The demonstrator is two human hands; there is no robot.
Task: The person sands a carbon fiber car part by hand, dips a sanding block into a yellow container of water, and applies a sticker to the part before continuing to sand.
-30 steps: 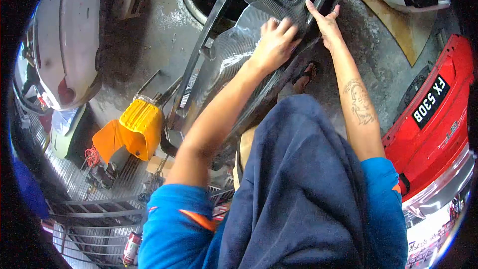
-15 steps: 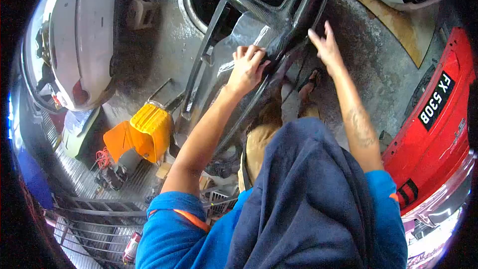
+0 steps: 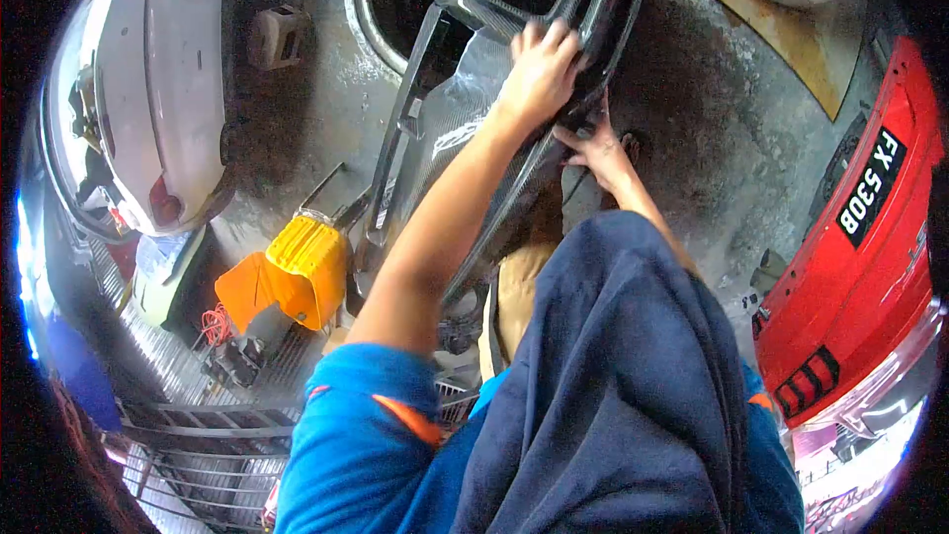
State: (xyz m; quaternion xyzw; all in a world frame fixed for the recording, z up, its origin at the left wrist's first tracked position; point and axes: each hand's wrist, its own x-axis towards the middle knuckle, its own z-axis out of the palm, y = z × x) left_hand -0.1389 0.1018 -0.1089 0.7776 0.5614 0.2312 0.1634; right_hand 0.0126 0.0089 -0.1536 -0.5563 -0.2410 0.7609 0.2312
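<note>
A glossy black carbon-fibre car bumper (image 3: 460, 104) lies slantwise in front of me, its woven pattern showing and white glare on its surface. My left hand (image 3: 539, 74) grips a raised ridge on its upper part, fingers curled over and slightly blurred. Lower down, my right hand (image 3: 601, 150) holds the near edge, thumb toward the left and fingers reaching up along the side; part of its grip is hidden by the bumper.
Behind the bumper is a large round drum (image 3: 364, 25) with a dark opening. White bumpers (image 3: 183, 69) stand left, near a yellow-orange plastic container (image 3: 301, 262). To the right is a red car panel (image 3: 860, 287) with a number plate. A brown board (image 3: 801, 44) lies on the concrete floor.
My left hand has slid up and right along the bumper. The right hand, earlier apart from it with fingers spread, has come down and left onto its near edge.
</note>
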